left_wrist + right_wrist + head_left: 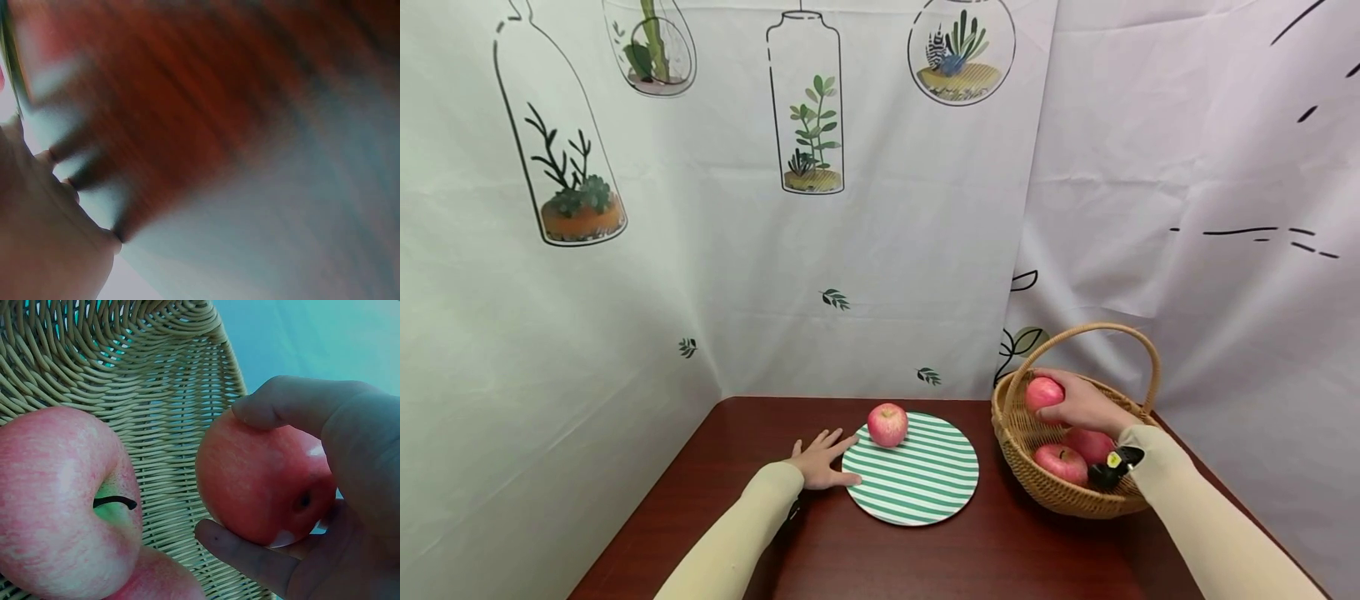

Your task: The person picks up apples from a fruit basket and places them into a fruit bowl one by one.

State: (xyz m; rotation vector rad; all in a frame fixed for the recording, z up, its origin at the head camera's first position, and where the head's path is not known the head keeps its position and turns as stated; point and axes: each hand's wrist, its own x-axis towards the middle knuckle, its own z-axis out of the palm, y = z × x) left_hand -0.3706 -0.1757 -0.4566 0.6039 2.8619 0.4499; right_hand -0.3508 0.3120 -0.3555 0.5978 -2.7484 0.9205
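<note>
My right hand [1088, 403] grips a red apple [1044, 395] inside the wicker basket [1028, 467], near its far left wall. In the right wrist view the thumb curls over the top of this apple [262, 481] and the fingers wrap below. Two more apples lie in the basket: one with a dark stem [1062, 464] and a darker red one [1090, 445] behind it. My left hand [820, 461] rests with fingers spread at the left edge of a round green-and-white striped placemat [917, 479]. A single apple [887, 425] sits on the placemat's far left part.
The basket's arched handle [1097, 327] rises over the right hand. Beneath everything is a dark reddish-brown table [850, 558]. A white cloth [880, 250] printed with plants in glass jars hangs behind and at the sides.
</note>
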